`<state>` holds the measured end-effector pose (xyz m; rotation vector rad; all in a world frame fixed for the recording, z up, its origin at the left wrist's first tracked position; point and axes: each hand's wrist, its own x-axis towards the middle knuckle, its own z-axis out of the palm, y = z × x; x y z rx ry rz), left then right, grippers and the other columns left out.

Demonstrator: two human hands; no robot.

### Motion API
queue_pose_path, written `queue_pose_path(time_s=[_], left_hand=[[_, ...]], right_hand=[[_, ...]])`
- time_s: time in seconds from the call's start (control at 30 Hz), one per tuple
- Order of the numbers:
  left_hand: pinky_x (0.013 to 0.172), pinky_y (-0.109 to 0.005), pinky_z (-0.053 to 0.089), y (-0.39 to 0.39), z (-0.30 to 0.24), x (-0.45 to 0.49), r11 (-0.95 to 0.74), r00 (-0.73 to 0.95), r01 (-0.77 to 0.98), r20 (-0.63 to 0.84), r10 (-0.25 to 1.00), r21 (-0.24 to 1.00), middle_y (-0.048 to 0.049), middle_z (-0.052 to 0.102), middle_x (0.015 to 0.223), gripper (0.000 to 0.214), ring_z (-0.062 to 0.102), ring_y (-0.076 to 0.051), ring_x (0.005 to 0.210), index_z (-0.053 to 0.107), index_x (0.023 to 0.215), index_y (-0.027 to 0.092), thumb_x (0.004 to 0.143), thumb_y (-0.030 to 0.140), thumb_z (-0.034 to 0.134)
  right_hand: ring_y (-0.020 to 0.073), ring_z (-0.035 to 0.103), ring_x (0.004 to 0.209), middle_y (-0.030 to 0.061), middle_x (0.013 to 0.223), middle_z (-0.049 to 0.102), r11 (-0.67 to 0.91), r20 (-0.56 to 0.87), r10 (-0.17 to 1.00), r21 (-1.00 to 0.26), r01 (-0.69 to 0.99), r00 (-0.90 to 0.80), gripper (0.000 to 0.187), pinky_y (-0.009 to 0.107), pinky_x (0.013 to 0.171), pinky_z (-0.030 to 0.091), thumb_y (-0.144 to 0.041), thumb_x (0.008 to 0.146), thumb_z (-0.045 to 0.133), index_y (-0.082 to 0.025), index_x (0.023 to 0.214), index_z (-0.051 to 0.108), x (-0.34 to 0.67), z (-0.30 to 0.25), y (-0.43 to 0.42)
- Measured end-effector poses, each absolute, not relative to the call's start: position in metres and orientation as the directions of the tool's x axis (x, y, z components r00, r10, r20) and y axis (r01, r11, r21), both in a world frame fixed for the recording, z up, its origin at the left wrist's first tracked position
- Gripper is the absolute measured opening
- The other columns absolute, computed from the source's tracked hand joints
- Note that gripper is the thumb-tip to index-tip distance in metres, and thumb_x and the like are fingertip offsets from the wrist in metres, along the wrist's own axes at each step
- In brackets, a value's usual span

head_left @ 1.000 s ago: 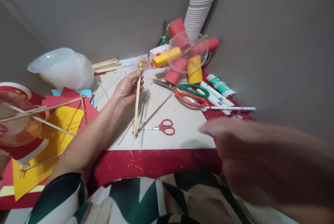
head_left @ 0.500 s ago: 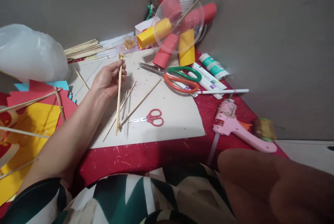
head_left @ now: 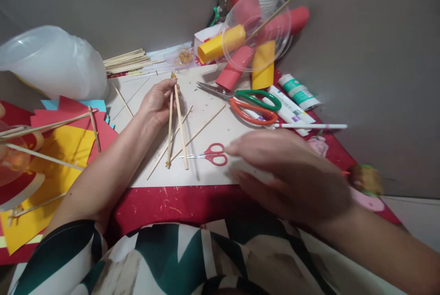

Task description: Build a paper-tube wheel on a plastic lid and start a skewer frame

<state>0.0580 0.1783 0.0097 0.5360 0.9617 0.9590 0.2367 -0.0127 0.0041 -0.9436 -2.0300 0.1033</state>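
Observation:
My left hand [head_left: 160, 102] is closed around the top of some thin wooden sticks [head_left: 181, 130], bound there with a yellowish rubber band [head_left: 173, 76]. Two sticks spread downward from the grip; a second band [head_left: 168, 164] wraps the lower end of one, where another stick [head_left: 202, 126] meets it. A loose-looking stick [head_left: 158, 163] lies behind them on the white sheet. Blurred by motion, my right hand [head_left: 285, 171] hovers at the right with thumb and fingers apart and nothing visible between them. Its fingertips are close to the handles of small red scissors [head_left: 216, 154].
Large scissors [head_left: 256, 106] with green and orange handles lie behind. Paper rolls [head_left: 237, 63] and a clear plastic lid [head_left: 256, 31] stand at the back. A pink glue gun [head_left: 367, 201] is partly hidden by my right hand. Coloured paper [head_left: 65, 148] lies left, beside a plastic bag [head_left: 68, 66].
My right hand has come up from the lower right toward the small scissors. In my left hand, the sticks have fanned apart, so two now show separately. The view has shifted slightly left.

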Motion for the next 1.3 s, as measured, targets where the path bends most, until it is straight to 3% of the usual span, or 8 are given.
queue_pose_path(time_s=[0.2,0.37,0.5,0.67,0.83,1.03,1.17,1.3], left_hand=[[0.041,-0.014,0.039,0.16,0.019,0.067,0.493,0.298,-0.41,-0.398,0.868,0.768,0.0025,0.053,0.048,0.023,0.048,-0.005,0.04,0.054,0.063,0.014,0.085,0.008,0.055],[0.041,-0.015,0.039,0.137,0.016,0.077,0.542,0.397,-0.307,-0.412,0.82,0.782,0.002,0.052,0.048,0.024,0.051,-0.007,0.042,0.056,0.062,0.013,0.085,0.006,0.057],[0.04,-0.016,0.039,0.13,0.01,0.08,0.537,0.419,-0.298,-0.397,0.817,0.789,0.0008,0.055,0.052,0.02,0.05,-0.007,0.042,0.057,0.063,0.013,0.08,0.009,0.066],[0.035,-0.014,0.028,0.135,0.009,0.077,0.486,0.371,-0.315,-0.366,0.854,0.815,0.0025,0.052,0.054,0.02,0.042,-0.004,0.038,0.053,0.066,0.015,0.081,0.012,0.066],[0.034,-0.014,0.019,0.145,0.008,0.072,0.454,0.313,-0.344,-0.355,0.881,0.822,0.0067,0.046,0.051,0.024,0.032,-0.002,0.034,0.049,0.068,0.018,0.074,0.014,0.072],[0.033,-0.013,0.022,0.158,0.007,0.068,0.501,0.281,-0.367,-0.42,0.863,0.784,0.0059,0.045,0.048,0.018,0.032,-0.002,0.033,0.049,0.067,0.016,0.079,0.01,0.06],[0.033,-0.012,0.026,0.165,0.007,0.063,0.509,0.264,-0.38,-0.437,0.86,0.772,0.0034,0.05,0.049,0.019,0.033,-0.002,0.033,0.049,0.063,0.014,0.079,0.005,0.054],[0.032,-0.011,0.024,0.173,0.006,0.057,0.503,0.258,-0.384,-0.433,0.864,0.775,0.0025,0.052,0.049,0.018,0.032,-0.001,0.032,0.05,0.063,0.013,0.077,0.004,0.053]], right_hand=[[0.0215,0.064,0.088,0.0099,0.101,0.069,0.751,0.641,0.615,-0.3,0.588,-0.459,0.068,0.038,0.077,0.057,-0.017,0.092,0.061,-0.02,0.152,0.031,0.22,-0.02,0.029],[0.0218,0.064,0.091,0.0114,0.101,0.07,0.793,0.706,0.534,-0.228,0.565,-0.465,0.035,0.037,0.079,0.056,-0.014,0.09,0.062,-0.016,0.124,0.056,0.219,-0.022,0.032],[0.0224,0.066,0.091,0.012,0.097,0.071,0.808,0.754,0.492,-0.21,0.55,-0.436,0.025,0.038,0.079,0.056,-0.013,0.089,0.061,-0.015,0.115,0.06,0.221,-0.015,0.029],[0.0185,0.068,0.093,0.0066,0.1,0.071,0.687,0.76,0.633,-0.466,0.557,-0.146,0.022,0.034,0.083,0.056,-0.015,0.091,0.059,-0.022,0.112,0.062,0.223,-0.011,0.02],[0.0173,0.069,0.092,0.0045,0.101,0.072,0.355,0.392,0.894,-0.915,0.19,0.218,0.02,0.031,0.074,0.058,-0.038,0.096,0.054,-0.024,0.109,0.062,0.223,-0.014,0.029],[0.0159,0.068,0.082,0.0061,0.102,0.072,0.109,0.074,0.978,-0.979,-0.173,0.193,0.034,0.028,0.063,0.058,-0.052,0.088,0.059,-0.023,0.105,0.063,0.226,-0.029,0.055],[0.0187,0.068,0.087,0.0125,0.116,0.07,0.05,0.058,0.986,-0.998,0.049,0.158,0.043,0.032,0.066,0.06,-0.054,0.094,0.047,-0.019,0.11,0.065,0.228,-0.037,0.06],[0.0256,0.061,0.121,0.0135,0.137,0.061,0.207,0.208,0.976,-0.807,0.553,-0.061,0.043,0.049,0.1,0.052,-0.034,0.096,0.046,-0.02,0.135,0.056,0.231,-0.038,0.058]])
